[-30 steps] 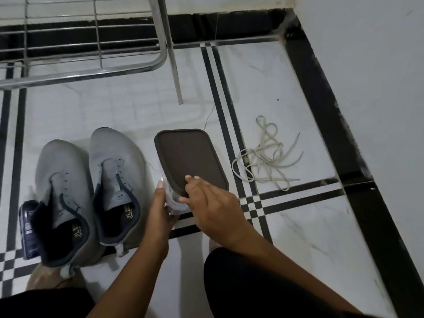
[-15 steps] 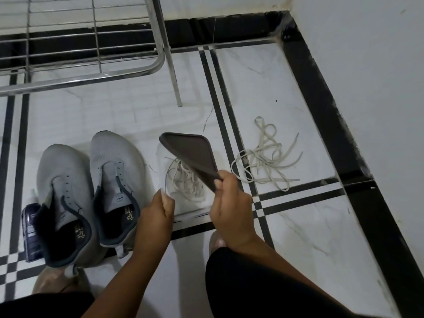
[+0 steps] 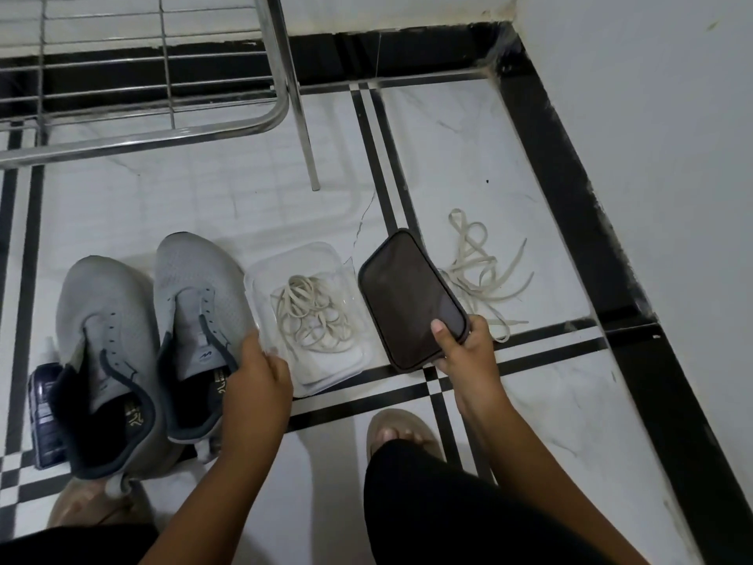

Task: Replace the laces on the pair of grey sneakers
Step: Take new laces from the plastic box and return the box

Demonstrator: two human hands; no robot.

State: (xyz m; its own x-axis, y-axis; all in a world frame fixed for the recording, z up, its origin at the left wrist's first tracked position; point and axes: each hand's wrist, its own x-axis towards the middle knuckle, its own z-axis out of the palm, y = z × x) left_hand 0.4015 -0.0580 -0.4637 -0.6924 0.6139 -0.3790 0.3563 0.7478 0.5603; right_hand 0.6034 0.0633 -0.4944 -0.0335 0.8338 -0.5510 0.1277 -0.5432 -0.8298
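With my left hand [image 3: 260, 371] steadying the clear container [image 3: 260, 279] of fresh laces [image 3: 311, 316] beside the unlaced grey sneakers [image 3: 163, 332], my right hand [image 3: 468, 352] pinches the removed lid [image 3: 411, 295]; next, set it down and lift one lace.

open tile [image 3: 228, 197] lies beyond the sneakers [image 3: 155, 340] and clear box [image 3: 309, 316]; the rack leg [image 3: 303, 128] and loose laces [image 3: 481, 275] crowd the far right.
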